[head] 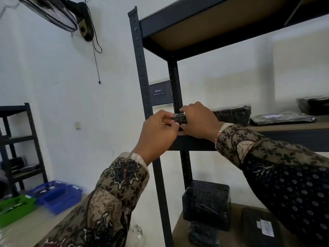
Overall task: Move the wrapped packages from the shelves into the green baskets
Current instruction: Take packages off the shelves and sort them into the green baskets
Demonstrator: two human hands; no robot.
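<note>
At the front left corner of the middle shelf (284,126), beside the dark upright post (175,86), both hands met on one small wrapped package (180,118); the left hand (158,130) was closed on its left end with fingers curled, and the right hand (197,120) was closed over its right end and top, so only a short glossy black strip showed between them; whether the package rested on the board or was already clear of it could not be told. By my reading the step in hand was the pickup of this package; the next move would call for drawing it out past the post, then carrying it down and left to the green basket (16,209) on the table, well apart from the shelf. The package's long axis seemed to run left to right, from one hand to the other, roughly level; its true ends were hidden by the fingers. Other wrapped packages (233,114) lay further along the same shelf.
</note>
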